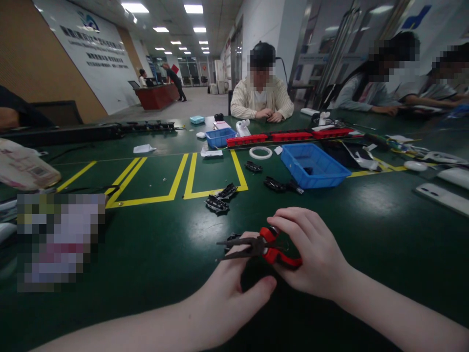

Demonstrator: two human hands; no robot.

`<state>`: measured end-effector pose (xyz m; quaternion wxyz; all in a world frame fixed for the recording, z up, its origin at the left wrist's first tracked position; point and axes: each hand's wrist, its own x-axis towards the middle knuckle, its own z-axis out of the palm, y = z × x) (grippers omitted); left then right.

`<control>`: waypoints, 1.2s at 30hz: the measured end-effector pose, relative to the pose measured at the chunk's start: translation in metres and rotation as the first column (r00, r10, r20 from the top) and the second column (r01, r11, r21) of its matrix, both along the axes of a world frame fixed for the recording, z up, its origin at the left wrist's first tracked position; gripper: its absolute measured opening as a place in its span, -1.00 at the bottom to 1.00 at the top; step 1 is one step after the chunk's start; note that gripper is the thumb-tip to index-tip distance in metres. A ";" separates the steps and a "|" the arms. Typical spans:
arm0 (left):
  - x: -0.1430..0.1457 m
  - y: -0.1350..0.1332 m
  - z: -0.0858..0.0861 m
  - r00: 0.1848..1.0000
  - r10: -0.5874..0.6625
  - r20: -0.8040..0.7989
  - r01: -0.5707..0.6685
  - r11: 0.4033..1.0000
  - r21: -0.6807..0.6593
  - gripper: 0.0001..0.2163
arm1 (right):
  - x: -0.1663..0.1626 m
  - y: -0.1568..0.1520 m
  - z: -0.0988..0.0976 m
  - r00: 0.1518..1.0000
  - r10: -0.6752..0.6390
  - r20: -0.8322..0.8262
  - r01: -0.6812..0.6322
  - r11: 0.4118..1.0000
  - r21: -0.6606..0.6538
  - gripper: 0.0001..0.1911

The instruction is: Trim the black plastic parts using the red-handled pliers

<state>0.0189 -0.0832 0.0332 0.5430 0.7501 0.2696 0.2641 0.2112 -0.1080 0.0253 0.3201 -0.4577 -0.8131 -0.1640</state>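
Note:
Needle-nose pliers [259, 245] with red handles are in my right hand [315, 249], fingers around the handles. Their dark jaws stand apart and point left, over the back of my left hand. My left hand [224, 293] is low over the green table, fingers stretched forward and thumb apart. A small black plastic part [231, 239] lies by its fingertips, partly hidden behind the hand and jaws; whether the fingers touch it I cannot tell. Beyond are more black plastic parts [217, 204], and others [274, 184] lie further right.
A blue bin [315, 168] with a dark piece inside stands ahead right, beside a white tape roll [260, 153]. Red strips [271, 137] lie further back. A patterned item [66, 239] is at left, a phone [443, 198] at right. A person [262, 93] sits opposite.

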 end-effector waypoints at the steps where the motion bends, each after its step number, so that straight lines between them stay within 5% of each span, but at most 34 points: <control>1: -0.001 0.002 0.002 1.000 0.000 0.002 0.000 0.999 0.033 -0.66 | 0.001 0.000 0.000 1.000 -0.003 -0.011 0.003 1.000 -0.007 -0.51; 9: -0.004 0.009 0.003 0.995 -0.089 0.038 0.085 0.993 0.081 -0.77 | 0.001 0.000 0.003 0.999 0.044 -0.015 -0.044 0.999 0.030 -0.65; 16: -0.002 0.008 0.000 0.998 -0.058 -0.003 0.058 0.988 0.141 -0.79 | -0.002 0.001 0.001 1.000 0.020 0.017 -0.020 0.999 0.044 -0.55; 19: -0.007 0.010 -0.002 0.995 -0.047 -0.093 0.073 0.953 0.295 -0.70 | 0.001 0.004 0.000 0.999 0.032 0.007 -0.032 0.999 -0.012 -0.57; 23: -0.027 0.025 -0.011 0.943 0.115 -0.312 0.103 0.790 0.604 -0.48 | 0.013 0.010 -0.003 1.000 0.009 -0.015 -0.011 0.994 -0.108 -0.63; 26: -0.043 0.043 -0.019 0.870 0.261 -0.418 0.075 0.767 0.637 -0.39 | 0.021 0.017 -0.007 0.999 0.016 -0.040 -0.023 0.985 -0.174 -0.70; 29: -0.049 0.056 -0.025 0.839 0.199 -0.507 0.162 0.798 0.581 -0.26 | 0.025 0.023 -0.013 1.000 0.014 -0.027 -0.020 0.975 -0.221 -0.69; 36: -0.040 0.060 -0.022 0.847 0.101 -0.522 0.228 0.818 0.528 -0.68 | 0.024 0.031 -0.026 0.998 0.050 -0.036 -0.058 0.960 -0.272 -0.58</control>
